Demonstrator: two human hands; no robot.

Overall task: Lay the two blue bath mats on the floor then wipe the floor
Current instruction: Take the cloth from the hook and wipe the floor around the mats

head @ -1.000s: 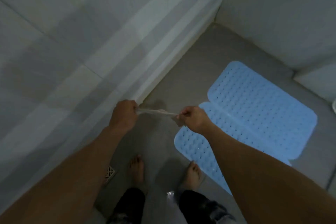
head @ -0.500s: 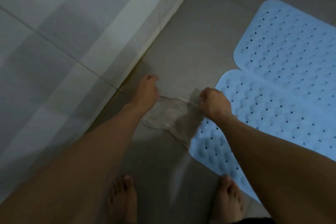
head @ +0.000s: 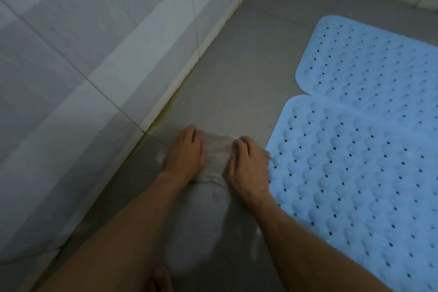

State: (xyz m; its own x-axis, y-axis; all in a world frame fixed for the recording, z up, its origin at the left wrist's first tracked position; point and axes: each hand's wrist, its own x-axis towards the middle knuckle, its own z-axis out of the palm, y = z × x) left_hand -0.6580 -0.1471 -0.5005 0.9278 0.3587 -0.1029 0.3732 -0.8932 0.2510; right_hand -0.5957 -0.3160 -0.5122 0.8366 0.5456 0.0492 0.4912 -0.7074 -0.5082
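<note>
The grey floor runs ahead of both hands, bounded by the tiled wall off the left hand's side. Two blue bath mats lie flat, edge to edge, just beyond the right hand. Between and under the hands sits a grey cloth, its long axis spanning hand to hand. Left hand and right press flat on it, each grip released rather than clenched. Judging by this, wiping should push forward.

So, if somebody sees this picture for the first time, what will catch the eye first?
Probably the two light blue perforated rubber bath mats, near and far, lying flat side by side at right on the grey tiled floor. Next, the left hand and right hand pressing a beige cloth onto the floor beside the white tiled wall.
</note>
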